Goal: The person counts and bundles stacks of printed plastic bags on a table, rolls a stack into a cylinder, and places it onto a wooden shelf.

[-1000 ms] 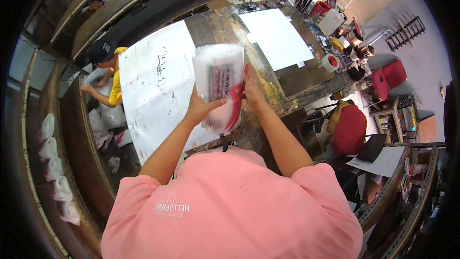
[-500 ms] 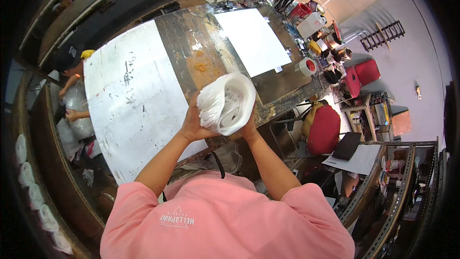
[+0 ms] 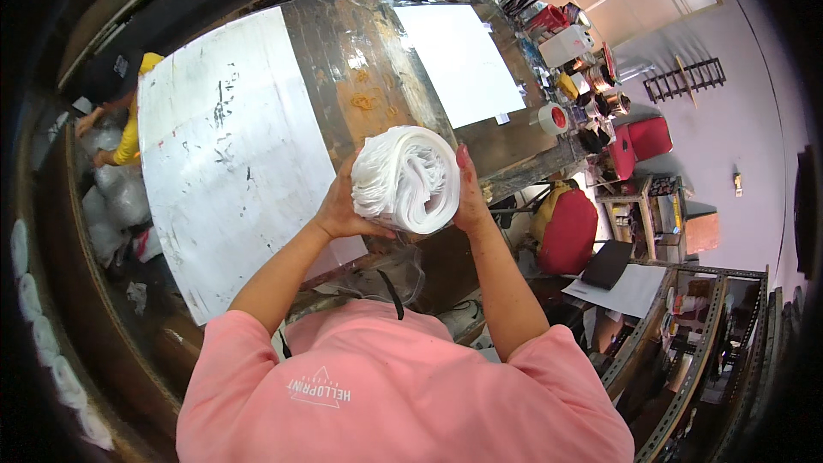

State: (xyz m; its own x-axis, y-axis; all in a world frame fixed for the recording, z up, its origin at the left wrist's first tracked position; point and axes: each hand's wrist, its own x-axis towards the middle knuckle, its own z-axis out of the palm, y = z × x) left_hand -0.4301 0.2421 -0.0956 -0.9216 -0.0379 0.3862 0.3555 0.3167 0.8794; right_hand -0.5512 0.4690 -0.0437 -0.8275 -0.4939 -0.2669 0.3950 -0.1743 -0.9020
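Over the table (image 3: pixel 360 60) edge, chest height: I've got a curled stack of white sheets (image 3: pixel 407 178) clamped between both hands. Left hand (image 3: pixel 339 210) cups the stack's left side and underside, fingers wrapped on it. Right hand (image 3: pixel 470 197) presses flat against its right side, fingertips up. Stack is bent into a roll, layered edges facing me, clear of the table top. Below it: big scuffed white board (image 3: pixel 227 154) to the left, smaller white sheet (image 3: pixel 463 60) further out right. Tape roll (image 3: pixel 553 118) and cans (image 3: pixel 596 90) at the table's right end. Red chair (image 3: pixel 567 231) beside my right arm. Another person in yellow (image 3: pixel 133 133) far left, beyond the board.
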